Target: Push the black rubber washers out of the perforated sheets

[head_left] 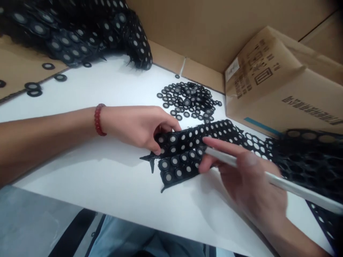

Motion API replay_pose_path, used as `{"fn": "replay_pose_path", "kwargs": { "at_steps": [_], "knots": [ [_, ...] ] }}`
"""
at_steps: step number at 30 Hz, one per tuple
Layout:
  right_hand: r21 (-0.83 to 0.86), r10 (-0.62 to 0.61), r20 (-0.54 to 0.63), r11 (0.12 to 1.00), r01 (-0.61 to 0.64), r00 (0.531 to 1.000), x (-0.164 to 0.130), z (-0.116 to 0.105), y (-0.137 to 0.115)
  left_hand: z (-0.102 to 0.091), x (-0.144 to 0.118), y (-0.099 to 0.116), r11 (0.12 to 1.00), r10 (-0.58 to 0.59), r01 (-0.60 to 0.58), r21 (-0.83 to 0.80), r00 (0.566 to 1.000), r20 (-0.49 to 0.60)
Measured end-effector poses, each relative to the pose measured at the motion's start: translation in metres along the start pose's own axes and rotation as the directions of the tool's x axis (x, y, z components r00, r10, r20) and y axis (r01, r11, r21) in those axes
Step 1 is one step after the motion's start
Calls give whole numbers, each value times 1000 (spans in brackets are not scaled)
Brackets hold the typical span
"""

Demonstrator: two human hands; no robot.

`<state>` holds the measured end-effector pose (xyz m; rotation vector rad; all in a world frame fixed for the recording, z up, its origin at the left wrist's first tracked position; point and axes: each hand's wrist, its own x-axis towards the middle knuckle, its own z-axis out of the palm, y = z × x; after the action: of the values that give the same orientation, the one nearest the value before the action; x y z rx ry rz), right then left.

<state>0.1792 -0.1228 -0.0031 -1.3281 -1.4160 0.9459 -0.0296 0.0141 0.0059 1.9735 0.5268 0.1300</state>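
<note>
White tabletop (112, 89) carries a black rubber sheet (187, 150) between both hands. Left hand (139, 126) pinches its near end; right hand (246, 178) grips a white rod (289, 185) touching it.

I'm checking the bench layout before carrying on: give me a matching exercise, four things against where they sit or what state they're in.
Things:
1. black rubber sheet
2. white rod
3. loose ring pile
4. cardboard box

Places or states:
A. far right of the white surface
B. gripped in the right hand
C. pinned at its end by the left hand
D. heaped beyond the sheet

Pairs: 1-C, 2-B, 3-D, 4-A
</note>
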Motion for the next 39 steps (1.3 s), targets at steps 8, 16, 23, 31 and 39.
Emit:
{"fn": "replay_pose_path", "kwargs": {
  "at_steps": [8,16,23,31,39],
  "knots": [
    [215,61,148,972,-92,987,2,17,3,14,1,-2,999,-36,34,-40,998,-53],
    [95,-29,121,995,17,992,-2,18,4,20,1,1,991,15,-22,-132,998,-53],
    [-154,-91,76,983,102,993,-8,21,-4,22,2,3,965,-85,36,-258,979,-183],
    [-310,-150,36,938,154,988,-12,24,-7,28,4,-6,978,-13,-35,-205,973,-228],
    [-331,-167,35,928,170,985,-12,25,-9,25,4,-4,991,49,-66,-118,989,-142]
  ]
}}
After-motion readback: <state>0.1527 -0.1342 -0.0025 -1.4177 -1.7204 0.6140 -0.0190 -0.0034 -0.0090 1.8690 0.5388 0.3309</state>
